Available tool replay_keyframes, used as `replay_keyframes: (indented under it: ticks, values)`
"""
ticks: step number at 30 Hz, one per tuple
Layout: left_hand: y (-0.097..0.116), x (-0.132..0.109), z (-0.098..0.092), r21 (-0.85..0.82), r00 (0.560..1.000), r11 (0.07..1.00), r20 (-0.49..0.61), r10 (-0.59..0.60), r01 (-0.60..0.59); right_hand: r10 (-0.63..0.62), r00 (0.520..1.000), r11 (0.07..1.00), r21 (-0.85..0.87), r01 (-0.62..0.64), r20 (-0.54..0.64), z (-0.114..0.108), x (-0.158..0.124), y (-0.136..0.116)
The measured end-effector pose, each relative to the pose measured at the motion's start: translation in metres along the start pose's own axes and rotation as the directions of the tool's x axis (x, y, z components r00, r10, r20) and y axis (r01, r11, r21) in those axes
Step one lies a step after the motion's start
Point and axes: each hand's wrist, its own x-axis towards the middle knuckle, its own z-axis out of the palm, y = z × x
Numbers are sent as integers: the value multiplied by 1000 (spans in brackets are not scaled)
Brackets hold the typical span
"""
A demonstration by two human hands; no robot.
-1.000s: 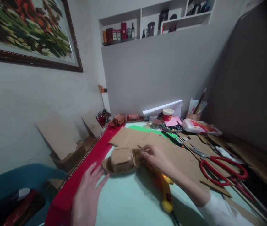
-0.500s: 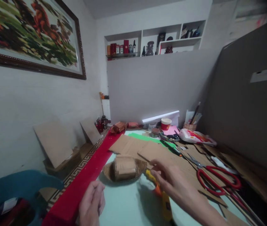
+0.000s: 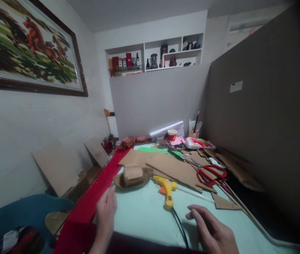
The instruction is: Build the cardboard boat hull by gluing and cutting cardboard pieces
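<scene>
A yellow hot glue gun (image 3: 169, 192) lies on the pale green tabletop, with a clear glue stick (image 3: 195, 194) at its back and a black cord (image 3: 179, 225) running toward me. Just left of its nozzle stands a small boat-shaped cardboard model (image 3: 133, 176) with a rounded cover. My left hand (image 3: 106, 210) is near the model's front left, above the red cloth's edge, its fingers curled together; nothing shows in them. To the right of the cord, my right hand (image 3: 210, 229) hovers apart from the glue gun, empty, its fingers loosely bent and apart.
Flat cardboard pieces (image 3: 171, 169) cover the middle of the table. Red-handled scissors (image 3: 210, 175) and thin sticks (image 3: 241, 208) lie to the right. A paper cup (image 3: 172, 134) and a pen holder (image 3: 193, 135) stand at the back. A blue chair (image 3: 20, 211) is at left.
My right hand has let go of the glue gun and drawn back toward me to the right; the gun now rests on the table. My left hand stays near the model. The view has shifted.
</scene>
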Motion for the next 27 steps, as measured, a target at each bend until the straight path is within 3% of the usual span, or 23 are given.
replay_keyframes:
  ticks: [3,8,20,27]
  values:
    - [-1,1,1,-47,1000,999,5,12,-12,41,998,999,2,-41,-46,2,2,-4]
    - [1,1,-1,-35,998,997,9,67,-67,86,996,996,26,-86,-17,4,1,-12]
    - [4,-1,3,45,979,980,75,191,-194,188,982,982,28,-187,-31,0,6,-3]
    - [14,-10,0,11,981,984,81,174,-175,241,968,970,-27,-244,-66,-2,10,-1]
